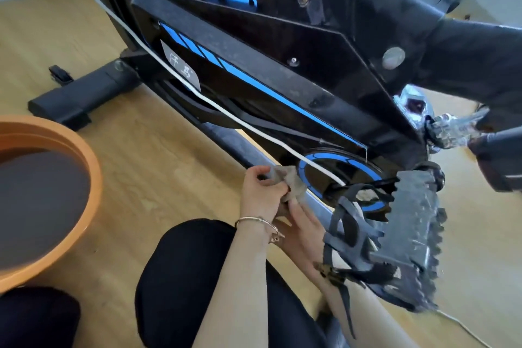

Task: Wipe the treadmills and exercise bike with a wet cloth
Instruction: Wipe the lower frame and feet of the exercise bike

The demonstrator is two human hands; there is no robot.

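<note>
both my hands (258,192) pinch the cloth (292,182) in curled fingers by the bike (282,73). it looks limp and wet, so i'd bunch it mid-fold.

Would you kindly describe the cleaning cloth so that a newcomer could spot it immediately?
Start at the black and blue exercise bike and follow its chain cover down to the blue ring beside the pedal. Just left of that ring, the left hand and right hand hold a small cloth: crumpled, greyish-beige, the only soft thing there.

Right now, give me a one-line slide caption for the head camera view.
Both hands, left hand and right hand, work a grey cloth along the exercise bike frame beside an orange basin.
</note>
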